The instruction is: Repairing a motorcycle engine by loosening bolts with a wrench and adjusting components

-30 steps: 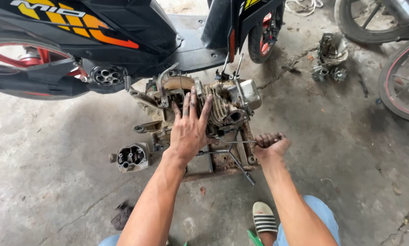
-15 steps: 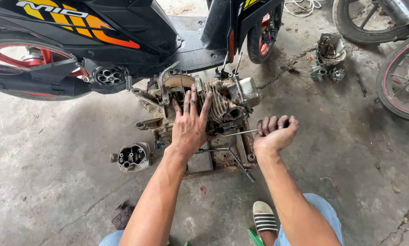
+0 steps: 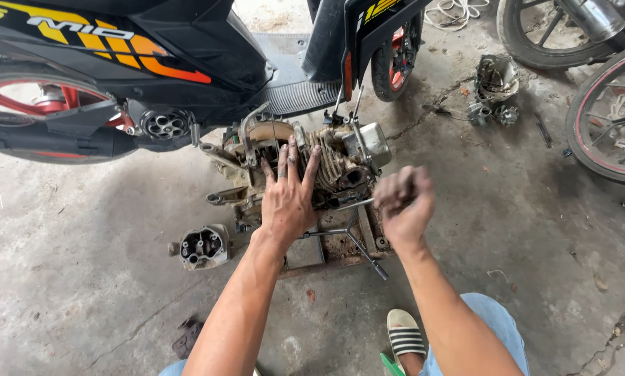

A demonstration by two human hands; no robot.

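Note:
A dirty scooter engine (image 3: 344, 161) sits on a rusty metal stand (image 3: 326, 264) on the concrete floor. My left hand (image 3: 288, 198) lies flat on the engine's finned cylinder, fingers spread. My right hand (image 3: 404, 205), blurred by motion, is closed around the handle of a thin metal wrench (image 3: 354, 203) whose shaft reaches left to the engine's side. A three-armed wrench (image 3: 350, 240) lies on the stand just below my hands.
A black scooter (image 3: 187, 42) with orange graphics stands right behind the engine. A loose cylinder head (image 3: 201, 246) lies on the floor at left. Engine parts (image 3: 493, 80) sit at the back right beside two wheels (image 3: 605, 118). My sandalled foot (image 3: 404, 334) is near the bottom.
My right hand has risen from beside the stand to the level of the engine's side and is turning the thin wrench. My left hand has stayed flat on the engine.

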